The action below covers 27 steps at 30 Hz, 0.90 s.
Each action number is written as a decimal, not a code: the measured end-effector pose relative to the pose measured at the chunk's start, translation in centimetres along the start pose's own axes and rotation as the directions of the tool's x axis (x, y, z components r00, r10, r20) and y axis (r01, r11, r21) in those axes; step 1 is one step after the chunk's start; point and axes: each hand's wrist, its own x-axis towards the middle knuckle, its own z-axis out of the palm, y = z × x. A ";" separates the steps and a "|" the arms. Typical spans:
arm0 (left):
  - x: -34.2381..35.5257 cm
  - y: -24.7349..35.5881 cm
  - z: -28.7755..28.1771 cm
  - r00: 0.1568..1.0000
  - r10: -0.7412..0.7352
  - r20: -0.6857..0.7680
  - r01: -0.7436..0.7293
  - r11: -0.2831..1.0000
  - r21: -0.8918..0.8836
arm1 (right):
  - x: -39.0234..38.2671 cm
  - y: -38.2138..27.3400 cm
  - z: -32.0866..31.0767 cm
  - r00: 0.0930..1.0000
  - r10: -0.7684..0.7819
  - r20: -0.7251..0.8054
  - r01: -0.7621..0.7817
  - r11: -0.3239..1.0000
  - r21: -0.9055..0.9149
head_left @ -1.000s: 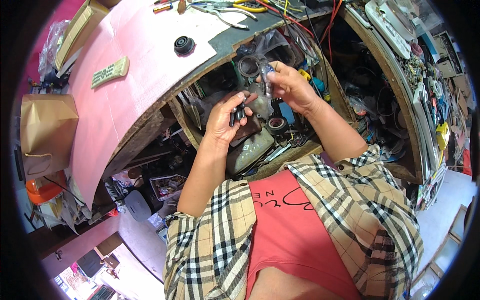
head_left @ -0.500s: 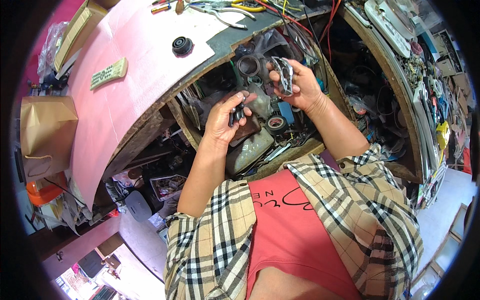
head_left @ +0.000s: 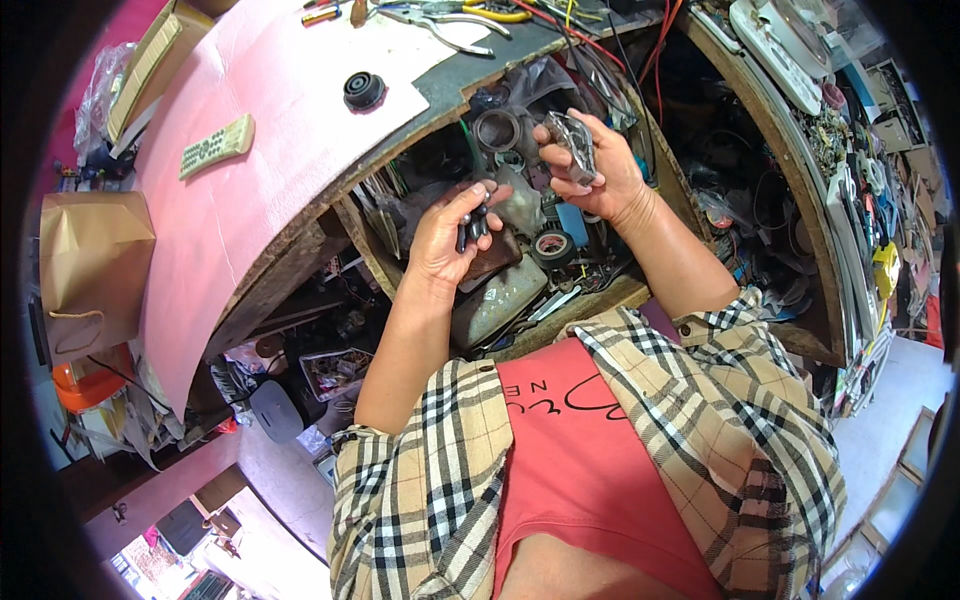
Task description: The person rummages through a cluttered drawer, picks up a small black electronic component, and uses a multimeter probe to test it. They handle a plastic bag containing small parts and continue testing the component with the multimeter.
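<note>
My left hand (head_left: 456, 232) is closed around some small black cylindrical pieces (head_left: 474, 228) above the open, cluttered drawer. To its right and higher, my right hand (head_left: 600, 172) grips a crinkled silvery metal object (head_left: 573, 145), too small to identify surely. The hands are apart. Below them in the drawer lie a roll of black tape (head_left: 553, 247), a dull metal case (head_left: 495, 300), a blue object (head_left: 571, 221) and metal rings (head_left: 496, 131) among bags and small tools.
A pink-topped worktop (head_left: 270, 90) carries a remote (head_left: 216, 146), a black round cap (head_left: 364, 91), pliers (head_left: 440, 30) and wires. A brown paper bag (head_left: 98, 270) stands at left. Parts and a yellow tape measure (head_left: 885, 268) crowd the right side.
My right hand has moved slightly right and down, turning the silvery object so that a different face shows. My left hand has barely moved.
</note>
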 end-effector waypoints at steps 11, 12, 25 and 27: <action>0.1 -0.1 -0.1 1.000 0.002 0.013 -0.002 1.000 -0.011 | -0.2 -0.3 0.3 0.983 0.064 0.174 -0.076 0.995 0.059; 0.1 0.0 0.0 1.000 0.003 0.014 -0.003 1.000 -0.010 | -0.2 -0.3 0.4 0.983 0.063 0.172 -0.074 0.995 0.060; 0.2 -0.1 -0.3 1.000 0.000 0.016 0.000 1.000 0.024 | 0.6 0.2 -1.2 0.920 0.000 -0.393 -0.061 0.988 -0.142; 0.2 -0.1 -0.2 1.000 -0.001 0.015 0.001 1.000 0.021 | 0.6 0.2 -1.0 0.911 -0.030 -0.411 -0.054 0.980 -0.191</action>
